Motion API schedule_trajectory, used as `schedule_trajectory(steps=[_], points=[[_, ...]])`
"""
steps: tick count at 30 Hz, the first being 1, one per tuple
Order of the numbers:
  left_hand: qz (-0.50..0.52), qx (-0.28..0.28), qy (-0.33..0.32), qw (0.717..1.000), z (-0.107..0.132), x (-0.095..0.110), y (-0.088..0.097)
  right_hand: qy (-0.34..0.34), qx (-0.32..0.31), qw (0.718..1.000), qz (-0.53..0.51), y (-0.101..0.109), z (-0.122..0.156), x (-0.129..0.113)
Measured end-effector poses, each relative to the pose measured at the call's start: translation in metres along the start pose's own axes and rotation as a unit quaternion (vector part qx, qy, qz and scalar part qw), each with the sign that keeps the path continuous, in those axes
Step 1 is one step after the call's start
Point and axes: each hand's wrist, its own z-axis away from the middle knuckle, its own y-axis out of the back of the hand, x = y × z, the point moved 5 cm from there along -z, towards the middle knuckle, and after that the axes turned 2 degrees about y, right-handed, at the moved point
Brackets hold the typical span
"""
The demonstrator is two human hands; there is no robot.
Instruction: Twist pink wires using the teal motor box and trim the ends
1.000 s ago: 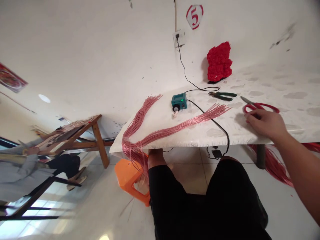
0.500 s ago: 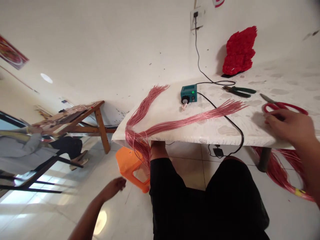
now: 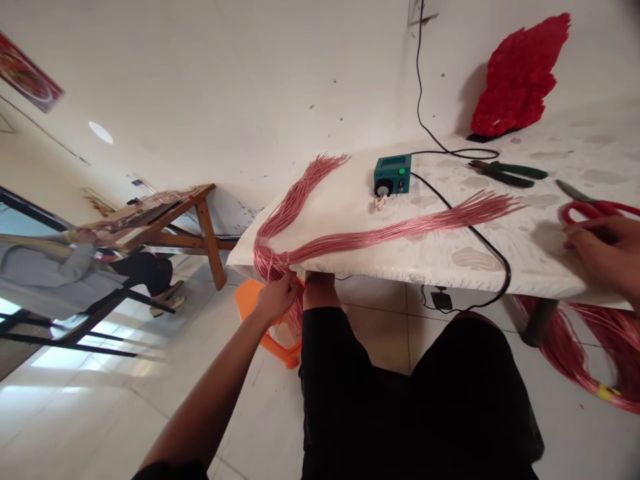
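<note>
A long bundle of thin pink wires [image 3: 360, 243] lies bent on the white-covered table, its two frayed ends pointing up and right. Its tied bend hangs over the table's left front edge. There my left hand [image 3: 276, 297] is closed round the hanging part. On the right, my right hand [image 3: 607, 250] rests on the table with curled fingers over the red handle of the scissors [image 3: 583, 197]. The scissors lie flat, and part of the handle is hidden by the hand. Green-handled pliers [image 3: 510, 173] lie left of the scissors.
A small teal box [image 3: 393, 173] with a knob and black cords stands behind the wires. A fuzzy red object [image 3: 520, 77] leans on the wall. An orange stool [image 3: 250, 300] stands beneath the left edge; more pink wire [image 3: 565, 360] hangs at right. Another person sits far left.
My left hand has risen from beside the stool and closed on the hanging wires. My right hand stays at the scissors. The view has shifted, moving the table things rightward in the picture.
</note>
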Motion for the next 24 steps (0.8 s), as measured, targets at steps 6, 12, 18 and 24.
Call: schedule_trajectory(steps=[6,12,18,24], points=[[-0.005,-0.034,0.036,0.999,0.006,-0.032,-0.013,-0.076,-0.034,0.997,-0.008,0.01,0.0,-0.018],[0.018,-0.036,-0.039,0.998,0.012,0.004,-0.005,-0.079,-0.031,0.996,-0.014,0.008,-0.001,-0.016],[0.057,0.072,-0.126,0.988,0.012,0.063,0.032,-0.071,-0.033,0.997,-0.019,0.009,0.0,-0.017],[0.072,0.183,-0.183,0.963,-0.042,0.089,0.06,-0.067,-0.025,0.997,-0.022,0.011,0.001,-0.018]])
